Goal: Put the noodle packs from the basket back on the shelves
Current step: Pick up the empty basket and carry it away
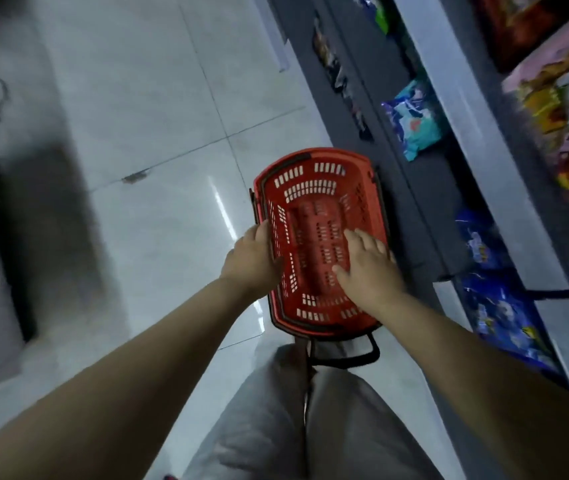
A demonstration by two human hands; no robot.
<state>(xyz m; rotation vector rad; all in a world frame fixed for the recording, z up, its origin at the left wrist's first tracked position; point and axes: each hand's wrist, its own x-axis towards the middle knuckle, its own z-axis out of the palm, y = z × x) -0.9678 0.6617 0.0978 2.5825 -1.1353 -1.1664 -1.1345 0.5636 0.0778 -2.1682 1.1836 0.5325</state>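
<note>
A shop aisle with a pale tiled floor, grey shelves running along the right of a red basket that sits on the tiles. From my remote seat I see both bare arms reaching down to it. The left hand is curled over the basket's left rim, gripping it. The right hand hangs inside the basket near its right wall, fingers spread and holding nothing. I can make out no noodle packs in the basket; its slotted bottom shows bare. Packs in blue and teal wrappers lie on the shelves just right of the basket, with more blue ones nearer me and a pink one on a higher shelf.

My reading: the restocking looks finished, and the step in hand is a last check or a lift of the emptied basket. The next move would call for a firm hold with the right hand on the opposite rim or on the black handle hanging at the basket's near end.
</note>
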